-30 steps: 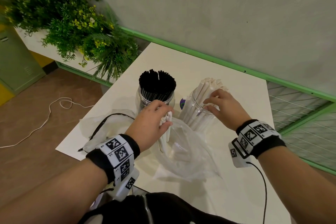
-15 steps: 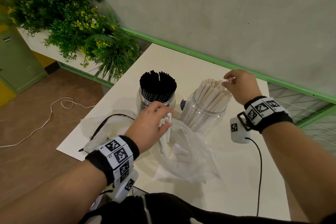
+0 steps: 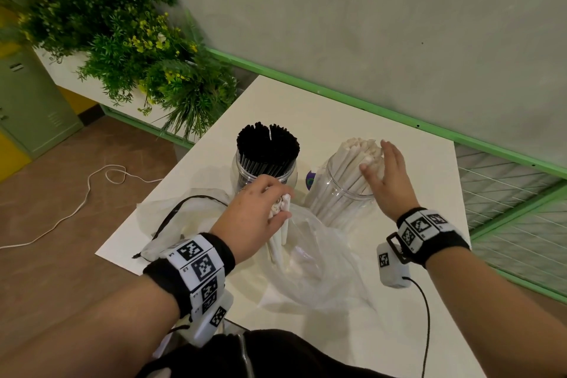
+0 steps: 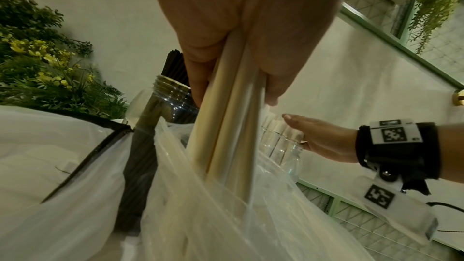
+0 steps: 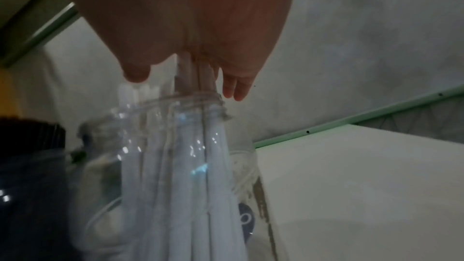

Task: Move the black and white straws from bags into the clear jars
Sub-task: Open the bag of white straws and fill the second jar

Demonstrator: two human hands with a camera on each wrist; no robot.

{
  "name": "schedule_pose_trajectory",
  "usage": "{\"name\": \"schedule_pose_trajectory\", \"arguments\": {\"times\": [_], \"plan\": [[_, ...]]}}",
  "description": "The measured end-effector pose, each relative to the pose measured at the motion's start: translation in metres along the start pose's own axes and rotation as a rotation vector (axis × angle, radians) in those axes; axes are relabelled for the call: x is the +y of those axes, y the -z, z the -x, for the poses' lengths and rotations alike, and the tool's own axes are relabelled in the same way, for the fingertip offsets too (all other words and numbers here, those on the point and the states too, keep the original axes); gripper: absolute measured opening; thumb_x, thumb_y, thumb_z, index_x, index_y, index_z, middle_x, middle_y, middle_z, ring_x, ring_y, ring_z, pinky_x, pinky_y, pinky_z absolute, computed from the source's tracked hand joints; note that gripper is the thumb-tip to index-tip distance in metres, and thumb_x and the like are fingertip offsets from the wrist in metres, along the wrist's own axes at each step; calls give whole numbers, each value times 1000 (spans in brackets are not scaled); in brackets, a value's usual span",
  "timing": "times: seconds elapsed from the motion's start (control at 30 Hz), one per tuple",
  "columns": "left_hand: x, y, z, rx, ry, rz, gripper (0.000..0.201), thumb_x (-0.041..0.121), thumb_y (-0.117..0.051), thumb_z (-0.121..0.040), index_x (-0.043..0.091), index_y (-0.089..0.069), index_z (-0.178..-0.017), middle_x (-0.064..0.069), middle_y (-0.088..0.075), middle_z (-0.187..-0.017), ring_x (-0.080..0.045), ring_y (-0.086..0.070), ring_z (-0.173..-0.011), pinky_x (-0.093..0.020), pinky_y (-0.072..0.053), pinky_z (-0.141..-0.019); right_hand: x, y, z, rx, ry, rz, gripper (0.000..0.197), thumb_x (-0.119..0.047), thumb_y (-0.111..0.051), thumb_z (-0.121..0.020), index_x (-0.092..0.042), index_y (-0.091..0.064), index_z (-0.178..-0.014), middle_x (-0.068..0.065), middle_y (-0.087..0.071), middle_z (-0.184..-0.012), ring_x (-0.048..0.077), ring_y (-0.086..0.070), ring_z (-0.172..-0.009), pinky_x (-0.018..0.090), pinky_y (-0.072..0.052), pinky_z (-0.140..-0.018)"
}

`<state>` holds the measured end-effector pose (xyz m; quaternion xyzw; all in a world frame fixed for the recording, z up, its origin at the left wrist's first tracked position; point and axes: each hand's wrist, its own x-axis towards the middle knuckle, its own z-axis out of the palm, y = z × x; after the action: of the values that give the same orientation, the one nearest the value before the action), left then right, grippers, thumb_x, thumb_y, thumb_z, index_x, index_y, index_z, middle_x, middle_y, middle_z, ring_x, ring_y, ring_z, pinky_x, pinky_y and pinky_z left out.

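Two clear jars stand mid-table. The left jar [image 3: 242, 173] is packed with black straws [image 3: 267, 146]; the right jar [image 3: 340, 196] holds white straws [image 3: 352, 159]. My left hand [image 3: 254, 215] grips a small bundle of white straws [image 3: 283, 230] that stands in a clear plastic bag [image 3: 319, 267]; the left wrist view shows the fingers curled round this bundle [image 4: 226, 118]. My right hand [image 3: 386, 175] lies flat with straight fingers against the tops of the white straws in the right jar, and the right wrist view shows its fingers over the jar mouth [image 5: 185, 102].
An emptied bag with a black drawstring [image 3: 181, 218] lies left of the jars. A small round purple thing [image 3: 310, 179] sits between them. Green plants [image 3: 132, 46] stand beyond the table's left edge; a wall with a green rail [image 3: 368, 107] runs behind.
My right hand came back from the jar's far right rim and now lies flat on the white straw tops. The left hand has kept its grip on the bundle.
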<state>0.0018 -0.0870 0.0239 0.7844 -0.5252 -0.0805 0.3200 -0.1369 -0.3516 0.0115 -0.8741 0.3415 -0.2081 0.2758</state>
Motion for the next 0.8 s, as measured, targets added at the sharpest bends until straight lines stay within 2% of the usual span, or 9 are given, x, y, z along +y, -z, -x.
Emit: {"name": "schedule_pose_trajectory", "arguments": {"times": [0.07,0.13,0.23,0.3,0.37,0.43,0.57,0.7,0.8], "plan": [[0,0,0,-1,2,1,31,25,-62,-90,21,-57,-120,5,-48,-119,-14,-54,-104,-25,-43,-90,-3,-3,-9,-2,-17,-17,69,-41,-48,-97,-9,-19,-151,11,-18,-157,21,-18,-145,24,-16,-113],[0,0,0,-2,3,2,31,25,-61,-90,22,-57,-120,6,-48,-119,-13,-53,-104,-22,-41,-90,-12,-3,-19,21,-20,-67,75,-44,-55,-92,-11,-21,-151,9,-21,-156,20,-25,-142,22,-20,-109],[0,0,0,-1,3,-1,32,25,-61,-90,21,-57,-122,6,-48,-119,-13,-53,-104,-20,-39,-89,-27,-8,-29,54,4,-60,94,-58,-69,-77,-19,-24,-149,5,-27,-153,21,-33,-137,32,-31,-110],[0,1,0,1,2,5,32,24,-61,-90,21,-57,-122,5,-48,-119,-13,-52,-105,-20,-39,-90,-38,-16,-33,77,-14,58,99,-71,-67,-69,-26,-27,-147,3,-30,-151,25,-37,-134,42,-38,-107],[0,1,0,4,3,6,33,24,-61,-90,22,-57,-122,4,-48,-119,-13,-52,-105,-20,-39,-90,-46,-24,-35,67,-36,207,91,-72,-65,-69,-27,-36,-142,3,-37,-146,28,-40,-129,45,-43,-101],[-1,1,0,7,5,5,33,24,-62,-90,21,-57,-122,4,-48,-119,-13,-52,-105,-20,-40,-90,-48,-31,-36,82,-36,291,71,-62,-67,-75,-24,-51,-133,3,-47,-136,29,-42,-122,43,-46,-94],[-4,0,0,13,5,3,32,25,-63,-89,22,-58,-121,5,-49,-119,-13,-53,-104,-21,-40,-90,-39,-32,-34,238,66,237,40,-44,-71,-79,-20,-66,-111,5,-60,-112,32,-49,-104,40,-46,-84],[-5,0,0,14,14,14,32,25,-63,-89,22,-58,-120,6,-49,-119,-12,-53,-103,-20,-40,-89,-34,-18,-44,373,265,241,31,-39,-75,-76,-18,-71,-99,5,-64,-100,32,-52,-92,40,-47,-79],[-4,0,-1,12,6,10,32,25,-63,-89,21,-59,-120,4,-49,-119,-13,-54,-102,-20,-40,-89,-24,-14,-48,332,275,267,33,-41,-75,-76,-19,-71,-100,3,-64,-102,32,-52,-96,42,-48,-80]]}}
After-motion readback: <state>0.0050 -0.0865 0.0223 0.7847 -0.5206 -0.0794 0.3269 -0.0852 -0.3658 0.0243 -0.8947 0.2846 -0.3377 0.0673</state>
